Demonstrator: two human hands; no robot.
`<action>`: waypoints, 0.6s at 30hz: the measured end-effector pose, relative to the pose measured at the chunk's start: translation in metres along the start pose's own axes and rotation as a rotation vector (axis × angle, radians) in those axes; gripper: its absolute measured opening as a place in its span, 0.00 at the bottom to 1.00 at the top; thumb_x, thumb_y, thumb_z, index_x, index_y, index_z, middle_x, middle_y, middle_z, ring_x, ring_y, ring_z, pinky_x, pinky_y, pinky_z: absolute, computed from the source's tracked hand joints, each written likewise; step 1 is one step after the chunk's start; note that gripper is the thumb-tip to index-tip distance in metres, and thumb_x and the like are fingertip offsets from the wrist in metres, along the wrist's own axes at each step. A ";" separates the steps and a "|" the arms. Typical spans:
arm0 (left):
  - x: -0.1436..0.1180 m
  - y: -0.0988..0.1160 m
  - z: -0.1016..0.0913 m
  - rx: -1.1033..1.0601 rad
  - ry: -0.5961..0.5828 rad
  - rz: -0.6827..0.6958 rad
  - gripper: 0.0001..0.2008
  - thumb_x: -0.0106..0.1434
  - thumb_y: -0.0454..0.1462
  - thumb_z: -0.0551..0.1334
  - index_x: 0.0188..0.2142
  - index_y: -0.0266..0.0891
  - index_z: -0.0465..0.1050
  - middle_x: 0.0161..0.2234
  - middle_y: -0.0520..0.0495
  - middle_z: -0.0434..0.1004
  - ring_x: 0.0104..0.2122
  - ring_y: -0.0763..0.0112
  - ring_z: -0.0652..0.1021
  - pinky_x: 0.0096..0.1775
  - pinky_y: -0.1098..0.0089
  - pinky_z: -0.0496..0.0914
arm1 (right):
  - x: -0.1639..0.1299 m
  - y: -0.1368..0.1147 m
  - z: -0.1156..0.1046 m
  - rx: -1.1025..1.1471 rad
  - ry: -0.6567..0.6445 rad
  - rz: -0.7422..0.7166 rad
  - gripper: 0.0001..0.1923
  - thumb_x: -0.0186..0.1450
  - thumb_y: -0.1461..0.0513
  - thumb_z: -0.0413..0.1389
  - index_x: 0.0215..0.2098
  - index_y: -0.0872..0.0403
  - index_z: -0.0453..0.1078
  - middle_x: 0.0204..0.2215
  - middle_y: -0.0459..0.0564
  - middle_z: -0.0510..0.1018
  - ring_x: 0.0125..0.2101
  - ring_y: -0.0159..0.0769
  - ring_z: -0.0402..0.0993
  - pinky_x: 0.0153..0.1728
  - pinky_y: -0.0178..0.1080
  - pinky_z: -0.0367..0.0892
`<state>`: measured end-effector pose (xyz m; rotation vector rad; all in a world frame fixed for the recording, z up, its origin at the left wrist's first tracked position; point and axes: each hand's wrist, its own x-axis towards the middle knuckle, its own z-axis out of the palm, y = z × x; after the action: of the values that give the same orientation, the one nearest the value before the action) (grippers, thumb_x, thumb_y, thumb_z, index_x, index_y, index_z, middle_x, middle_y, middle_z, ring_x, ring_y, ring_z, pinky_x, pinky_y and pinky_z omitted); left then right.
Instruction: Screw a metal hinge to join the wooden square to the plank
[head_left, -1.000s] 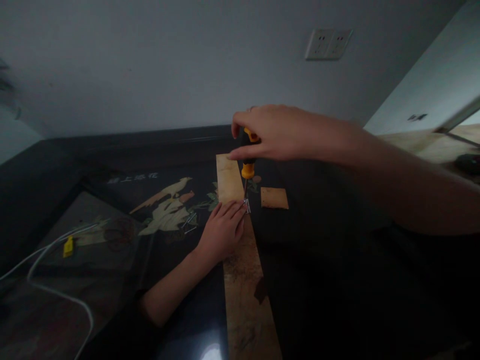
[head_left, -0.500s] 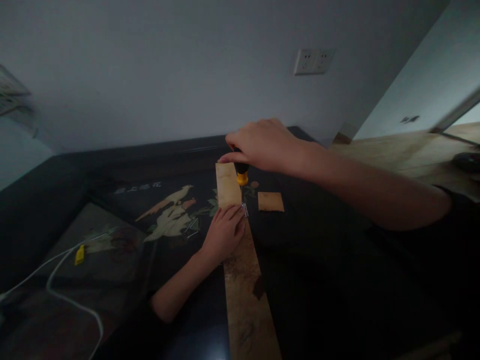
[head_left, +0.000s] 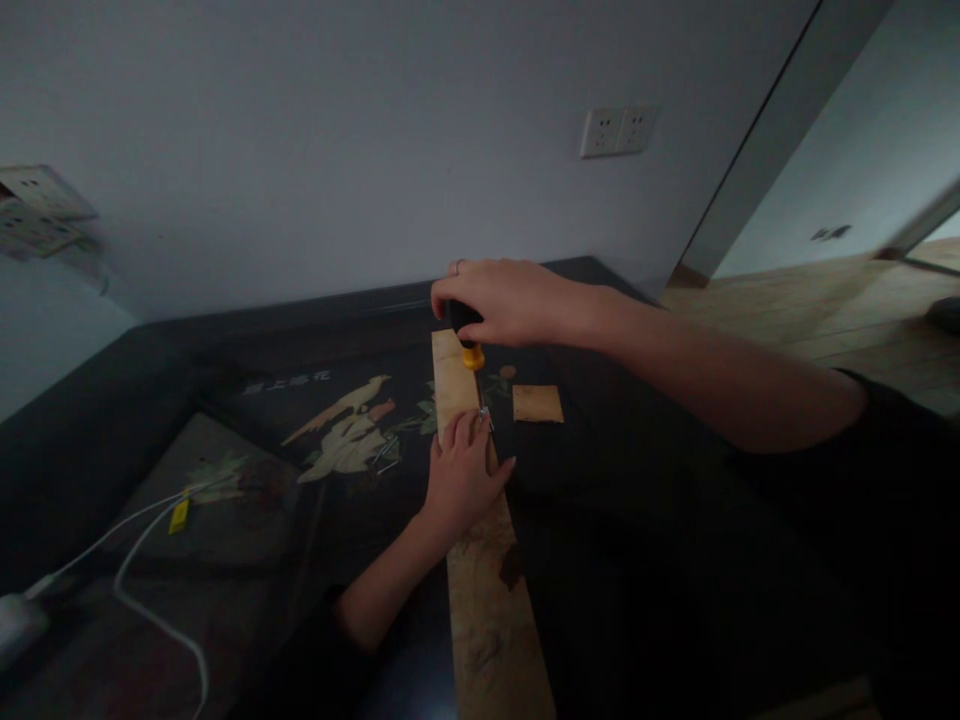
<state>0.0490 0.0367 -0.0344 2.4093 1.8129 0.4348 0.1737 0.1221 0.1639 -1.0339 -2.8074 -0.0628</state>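
Observation:
A long wooden board (head_left: 495,640) runs away from me across the dark table. My left hand (head_left: 461,480) lies flat on it, fingers stretched forward and thumb out to the right, with the fingertips beside a small silvery metal piece (head_left: 486,416) at the board's right edge; its exact kind is too small to make out. My right hand (head_left: 510,300) is closed round the black and yellow handle of a screwdriver (head_left: 472,355) above the board. The shaft slants down, and its tip meets the metal piece near my left fingertips.
A small square wooden piece (head_left: 538,404) lies right of the board. Thin metal pieces (head_left: 386,455) lie to its left on the bird-patterned table (head_left: 360,540). White cables (head_left: 161,620) with a yellow tag (head_left: 179,514) are at left. Wall sockets (head_left: 619,131) sit behind.
My right hand has turned and shifted slightly left and down, tilting the screwdriver's handle leftward. My left thumb has spread outward to the right. The camera view has shifted a little.

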 end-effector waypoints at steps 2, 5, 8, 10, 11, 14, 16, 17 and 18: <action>-0.001 -0.002 0.001 0.002 0.012 0.017 0.31 0.63 0.46 0.58 0.62 0.34 0.58 0.62 0.36 0.61 0.62 0.50 0.61 0.58 0.49 0.62 | 0.000 0.003 0.002 0.006 0.015 0.004 0.16 0.62 0.65 0.56 0.48 0.54 0.71 0.48 0.55 0.72 0.44 0.43 0.68 0.35 0.39 0.58; -0.001 -0.006 0.003 0.008 0.033 0.030 0.31 0.64 0.46 0.58 0.62 0.33 0.59 0.62 0.33 0.61 0.61 0.51 0.62 0.59 0.50 0.61 | 0.000 0.006 0.003 0.018 0.020 0.010 0.15 0.61 0.65 0.56 0.47 0.54 0.72 0.48 0.55 0.72 0.44 0.43 0.68 0.36 0.40 0.58; -0.001 -0.007 0.004 0.015 0.044 0.033 0.30 0.64 0.45 0.58 0.62 0.32 0.60 0.61 0.31 0.60 0.62 0.50 0.62 0.59 0.51 0.61 | 0.000 0.006 0.003 0.042 0.028 0.012 0.14 0.61 0.65 0.56 0.46 0.54 0.72 0.47 0.55 0.72 0.45 0.42 0.68 0.38 0.40 0.58; -0.001 -0.006 0.005 0.019 0.044 0.035 0.31 0.64 0.46 0.58 0.62 0.33 0.59 0.62 0.32 0.60 0.62 0.49 0.61 0.59 0.50 0.61 | 0.000 0.006 0.002 0.052 0.026 0.013 0.14 0.61 0.65 0.57 0.46 0.55 0.72 0.46 0.55 0.73 0.45 0.41 0.68 0.39 0.39 0.59; -0.002 -0.006 0.006 0.019 0.043 0.035 0.31 0.64 0.46 0.57 0.62 0.33 0.59 0.63 0.32 0.60 0.63 0.49 0.61 0.58 0.49 0.62 | 0.000 0.007 0.002 0.055 0.022 0.011 0.14 0.61 0.65 0.57 0.46 0.55 0.72 0.46 0.54 0.73 0.45 0.41 0.68 0.39 0.39 0.59; -0.002 -0.005 0.007 0.013 0.037 0.039 0.32 0.64 0.48 0.57 0.63 0.37 0.57 0.64 0.35 0.59 0.64 0.49 0.59 0.58 0.48 0.62 | 0.002 0.008 0.002 0.058 0.001 -0.008 0.16 0.60 0.65 0.58 0.47 0.55 0.72 0.45 0.54 0.74 0.45 0.41 0.69 0.40 0.39 0.59; -0.003 -0.005 0.007 0.011 0.032 0.042 0.32 0.64 0.48 0.57 0.64 0.37 0.56 0.65 0.36 0.58 0.65 0.50 0.58 0.58 0.48 0.62 | 0.002 0.010 0.001 0.063 -0.004 -0.027 0.17 0.59 0.65 0.58 0.48 0.55 0.72 0.45 0.54 0.75 0.44 0.41 0.69 0.40 0.39 0.60; -0.004 -0.005 0.007 0.012 0.030 0.046 0.33 0.64 0.48 0.57 0.64 0.38 0.56 0.65 0.36 0.58 0.65 0.50 0.58 0.58 0.48 0.62 | 0.003 0.011 0.001 0.066 -0.004 -0.032 0.18 0.59 0.66 0.58 0.48 0.54 0.72 0.44 0.53 0.75 0.44 0.40 0.69 0.40 0.40 0.60; -0.004 -0.005 0.006 0.015 0.026 0.051 0.33 0.64 0.49 0.57 0.64 0.38 0.55 0.65 0.36 0.57 0.65 0.50 0.58 0.58 0.48 0.61 | 0.003 0.011 0.001 0.070 -0.003 -0.032 0.18 0.59 0.66 0.58 0.48 0.54 0.72 0.44 0.53 0.75 0.44 0.40 0.69 0.40 0.40 0.60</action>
<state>0.0455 0.0346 -0.0424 2.4761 1.7741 0.4613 0.1788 0.1325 0.1634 -0.9749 -2.8073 0.0331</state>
